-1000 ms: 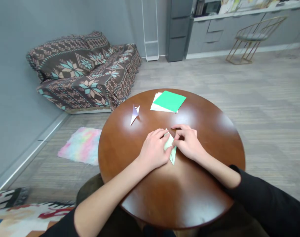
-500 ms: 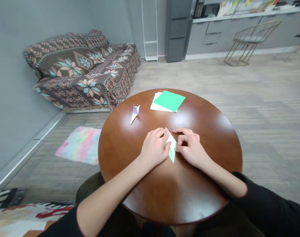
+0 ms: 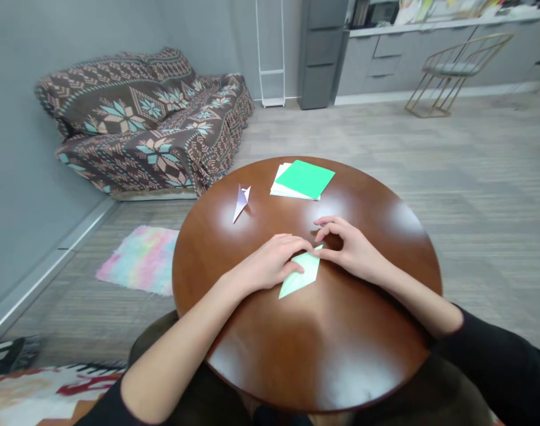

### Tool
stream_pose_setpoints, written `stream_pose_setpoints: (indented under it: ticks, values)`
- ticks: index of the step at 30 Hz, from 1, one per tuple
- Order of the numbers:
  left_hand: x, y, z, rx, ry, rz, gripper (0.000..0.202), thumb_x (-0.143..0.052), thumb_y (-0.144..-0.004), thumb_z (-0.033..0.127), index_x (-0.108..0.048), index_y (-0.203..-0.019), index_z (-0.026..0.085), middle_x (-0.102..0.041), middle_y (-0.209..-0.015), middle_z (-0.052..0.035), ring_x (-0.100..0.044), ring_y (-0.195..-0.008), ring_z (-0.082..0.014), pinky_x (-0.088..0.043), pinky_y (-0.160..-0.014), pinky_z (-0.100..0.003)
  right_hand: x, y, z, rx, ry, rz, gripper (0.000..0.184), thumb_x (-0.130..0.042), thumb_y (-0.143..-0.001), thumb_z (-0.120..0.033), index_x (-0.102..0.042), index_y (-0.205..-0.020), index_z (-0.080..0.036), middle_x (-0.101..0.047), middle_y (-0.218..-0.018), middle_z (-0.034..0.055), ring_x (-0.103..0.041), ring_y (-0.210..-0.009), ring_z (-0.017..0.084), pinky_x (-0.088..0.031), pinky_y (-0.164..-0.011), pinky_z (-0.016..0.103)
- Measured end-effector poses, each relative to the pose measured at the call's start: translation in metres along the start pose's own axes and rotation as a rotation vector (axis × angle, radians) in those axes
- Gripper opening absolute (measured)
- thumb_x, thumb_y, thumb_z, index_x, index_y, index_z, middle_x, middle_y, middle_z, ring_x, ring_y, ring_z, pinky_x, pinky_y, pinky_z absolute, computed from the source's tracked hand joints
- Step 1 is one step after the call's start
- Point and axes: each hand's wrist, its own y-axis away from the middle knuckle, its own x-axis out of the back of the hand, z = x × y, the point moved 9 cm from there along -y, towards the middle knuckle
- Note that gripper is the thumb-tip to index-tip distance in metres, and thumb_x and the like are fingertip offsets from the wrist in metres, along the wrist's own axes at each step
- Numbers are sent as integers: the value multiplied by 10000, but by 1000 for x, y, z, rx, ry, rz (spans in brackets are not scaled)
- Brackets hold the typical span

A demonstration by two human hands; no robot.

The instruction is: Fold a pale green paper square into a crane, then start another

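A light green sheet of origami paper (image 3: 302, 276), folded into a narrow pointed shape, lies tilted on the round brown table (image 3: 261, 349). My left hand (image 3: 279, 260) is over its left side, with the thumb on the paper and the fingertips at its upper end. From the right, my right hand (image 3: 347, 248) holds the thumb and a bent finger at the paper's upper tip, its other fingers curled above. Part of the paper is hidden beneath my left fingers.
A green sheet (image 3: 308, 178) lies over white sheets (image 3: 281, 188) at the table's far side. Left of them is a small purple and white folded paper figure (image 3: 241, 204). Beyond stand a sofa with a patterned cover (image 3: 154, 130) and a metal-framed chair (image 3: 456, 71).
The folded paper has turned, its lower point now aiming down and left. My left hand has shifted its hold, and my right hand has moved up to the top tip.
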Motion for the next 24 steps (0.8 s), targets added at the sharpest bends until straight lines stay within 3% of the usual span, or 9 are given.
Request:
stream_pose_setpoints:
  ticks: [4, 6, 9, 11, 15, 19, 24]
  values:
    - [1, 11, 6, 122, -262, 69, 148, -628, -942, 185, -673, -1081, 210, -701, -1089, -60, -610, -1025, -235, -489, -890, -373, -7, -1, 1, -33, 117, -43, 97, -733, -825, -279, -662, -874, -234, -614, -1283, 104, -563, -1263, 311, -369, -1071, 521]
    - [-7, 21, 16, 198, -410, 68, 211, -523, -955, 85, -694, -1019, 190, -686, -988, -60, -588, -896, -217, -483, -776, -342, -8, -1, 2, -51, 139, -47, 84, -727, -819, -266, -662, -859, -231, -609, -1294, 103, -568, -1246, 315, -367, -1060, 524]
    - [-22, 33, 35, 213, -506, 28, 303, -498, -943, 67, -664, -1171, 176, -672, -1051, -67, -563, -868, -218, -481, -740, -351, -8, -1, 3, -65, 143, -47, 51, -703, -819, -250, -664, -845, -231, -608, -1297, 101, -577, -1223, 318, -388, -1035, 514]
    - [-23, 36, 41, 234, -631, 28, 308, -478, -954, 80, -651, -1197, 158, -669, -1049, -86, -552, -856, -244, -459, -696, -384, -7, -1, 4, -64, 133, -31, 30, -683, -816, -233, -661, -838, -230, -611, -1285, 103, -584, -1211, 314, -400, -1023, 506]
    - [-15, 27, 40, 253, -736, 31, 297, -447, -956, 83, -674, -1130, 164, -652, -997, -103, -554, -887, -279, -428, -706, -419, -7, 2, 2, -74, 155, -1, 42, -640, -812, -192, -659, -817, -229, -618, -1279, 104, -581, -1216, 311, -372, -1034, 536]
    - [-18, 20, 42, 277, -716, 45, 276, -501, -872, 80, -678, -1083, 83, -627, -958, -138, -548, -878, -294, -429, -704, -427, -8, 6, -2, -118, 194, 16, 62, -626, -800, -185, -665, -793, -233, -627, -1285, 106, -571, -1228, 328, -362, -1025, 569]
    - [-30, 27, 49, 278, -588, 91, 423, -469, -947, 185, -571, -1334, 51, -635, -1160, -189, -575, -1065, -329, -482, -840, -457, -4, 3, 0, -114, 150, 21, 80, -623, -761, -157, -659, -758, -229, -649, -1252, 101, -593, -1212, 320, -388, -1031, 543]
